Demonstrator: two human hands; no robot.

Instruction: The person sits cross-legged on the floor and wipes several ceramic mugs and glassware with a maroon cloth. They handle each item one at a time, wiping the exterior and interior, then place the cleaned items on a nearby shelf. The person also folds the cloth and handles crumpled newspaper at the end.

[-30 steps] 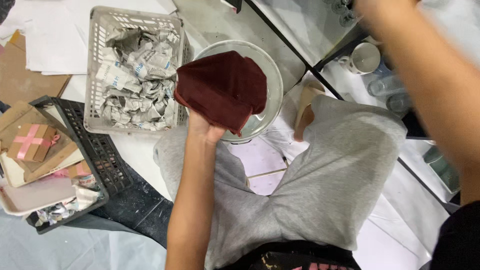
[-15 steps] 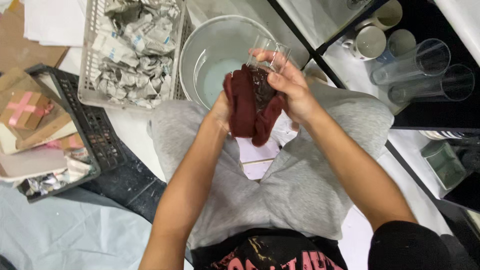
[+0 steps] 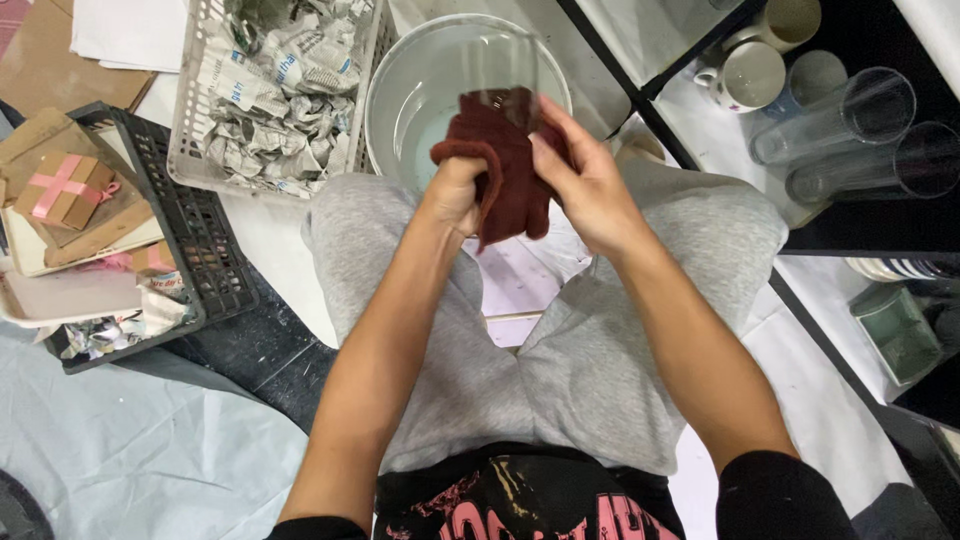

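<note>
A dark red cloth (image 3: pixel 505 165) is bunched between both my hands above my lap. My left hand (image 3: pixel 458 190) grips its left side in a fist. My right hand (image 3: pixel 583 180) holds a clear drinking glass (image 3: pixel 497 68) with the cloth wrapped around and pushed into its lower part. The glass stands out over a round basin of water (image 3: pixel 415 85) on the floor in front of my knees. My grey trousers (image 3: pixel 560 360) fill the lower middle of the view.
A grey plastic basket (image 3: pixel 195 165) of crumpled newspaper sits left of the basin. A black crate (image 3: pixel 205 270) with a small gift box (image 3: pixel 65 188) is further left. At right, mugs (image 3: pixel 752 72) and tall clear glasses (image 3: pixel 835 115) lie on a dark shelf.
My right hand came in from the shelf side with a glass and met the cloth. Both hands now work cloth and glass together, slightly higher over the basin.
</note>
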